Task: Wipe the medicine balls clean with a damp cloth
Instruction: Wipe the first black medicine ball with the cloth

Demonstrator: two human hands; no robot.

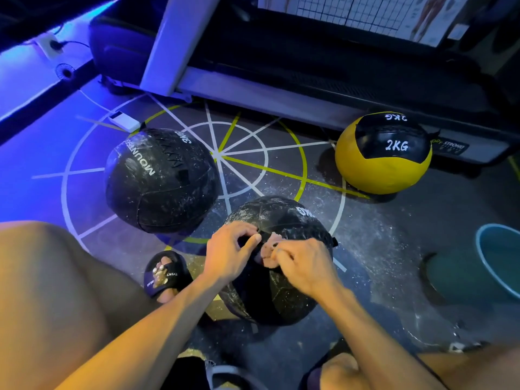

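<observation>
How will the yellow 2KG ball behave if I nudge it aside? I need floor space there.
The yellow and black ball would probably roll only sluggishly: its underside looks flattened against the floor, which suggests a soft fill. The "2KG" marking makes it likely the lightest of the three balls. Its smooth skin might slip a little under a wet palm.

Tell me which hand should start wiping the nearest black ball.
Right, probably. The right hand already pinches the pinkish cloth against the top of the nearest black ball. The left hand only touches the cloth's edge with its fingertips, so it is better placed to steady the ball.
</observation>
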